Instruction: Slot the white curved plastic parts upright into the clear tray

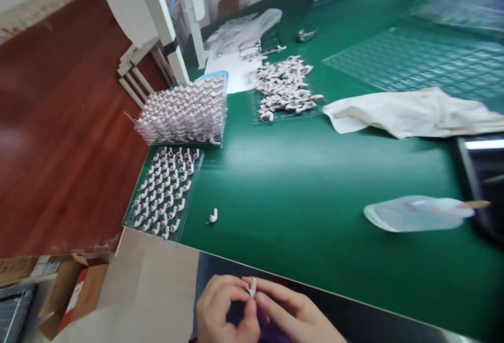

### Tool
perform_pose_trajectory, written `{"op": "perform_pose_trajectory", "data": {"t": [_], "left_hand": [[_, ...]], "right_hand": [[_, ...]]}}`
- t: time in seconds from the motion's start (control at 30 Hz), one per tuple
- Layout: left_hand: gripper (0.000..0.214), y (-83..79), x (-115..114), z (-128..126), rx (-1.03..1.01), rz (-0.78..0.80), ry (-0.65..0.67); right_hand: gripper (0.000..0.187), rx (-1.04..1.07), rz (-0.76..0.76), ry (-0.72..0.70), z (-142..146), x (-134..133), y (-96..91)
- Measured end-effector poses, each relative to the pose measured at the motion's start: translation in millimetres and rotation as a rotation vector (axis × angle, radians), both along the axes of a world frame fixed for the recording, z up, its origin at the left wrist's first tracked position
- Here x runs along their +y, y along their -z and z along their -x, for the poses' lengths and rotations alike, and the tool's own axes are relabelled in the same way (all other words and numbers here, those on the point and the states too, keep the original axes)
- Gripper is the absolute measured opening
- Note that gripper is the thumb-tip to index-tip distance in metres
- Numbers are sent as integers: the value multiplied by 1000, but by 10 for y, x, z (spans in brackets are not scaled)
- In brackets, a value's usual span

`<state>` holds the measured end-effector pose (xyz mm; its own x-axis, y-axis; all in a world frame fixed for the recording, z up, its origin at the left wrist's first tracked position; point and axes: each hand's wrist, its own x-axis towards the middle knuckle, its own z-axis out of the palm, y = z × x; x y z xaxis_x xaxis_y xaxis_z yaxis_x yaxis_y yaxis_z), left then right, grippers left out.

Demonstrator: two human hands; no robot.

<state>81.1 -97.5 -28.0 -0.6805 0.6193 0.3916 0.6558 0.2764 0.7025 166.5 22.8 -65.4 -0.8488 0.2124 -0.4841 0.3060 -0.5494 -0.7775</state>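
Observation:
Below the table's front edge, my left hand (226,306) and my right hand (293,309) meet, their fingers pinching a small white earbud shell (252,287) between them. Fingertips cover much of this part, so its exact shape is hard to see. A single similar white earbud shell (213,216) lies on the green table (283,185) beyond my left hand. To its left is a clear tray (192,196) filled with rows of these curved white parts.
Stacked filled trays (183,112) stand behind the single tray. Farther back is a loose pile of white parts (284,85). A white cloth (409,112), a translucent bottle (417,214) with a tan tip, and a dark tray (486,175) occupy the right side.

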Motion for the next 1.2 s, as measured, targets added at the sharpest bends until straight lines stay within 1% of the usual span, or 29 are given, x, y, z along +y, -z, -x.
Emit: {"op": "perform_pose_trajectory", "data": {"t": [0.07,0.23,0.4,0.6,0.83,1.0,1.2], "left_hand": [[11,72,81,-67,-86,-3,23],[9,121,147,-7,-214,-8,62],[3,210,140,-21,-363,-3,4],[5,288,125,-30,-487,27,-23],[11,285,141,-7,-530,46,-23],[13,265,162,-16,-510,26,-35],[10,241,178,-15,-518,13,-31]], "right_hand": [[48,-43,67,73,13,16,-10],[41,-108,208,214,-36,55,18],[35,-100,299,269,-34,44,58],[24,-49,404,314,2,45,19],[22,-50,472,404,41,33,-58],[22,-56,506,431,79,69,-148],[29,-72,557,431,122,120,-224]]}}
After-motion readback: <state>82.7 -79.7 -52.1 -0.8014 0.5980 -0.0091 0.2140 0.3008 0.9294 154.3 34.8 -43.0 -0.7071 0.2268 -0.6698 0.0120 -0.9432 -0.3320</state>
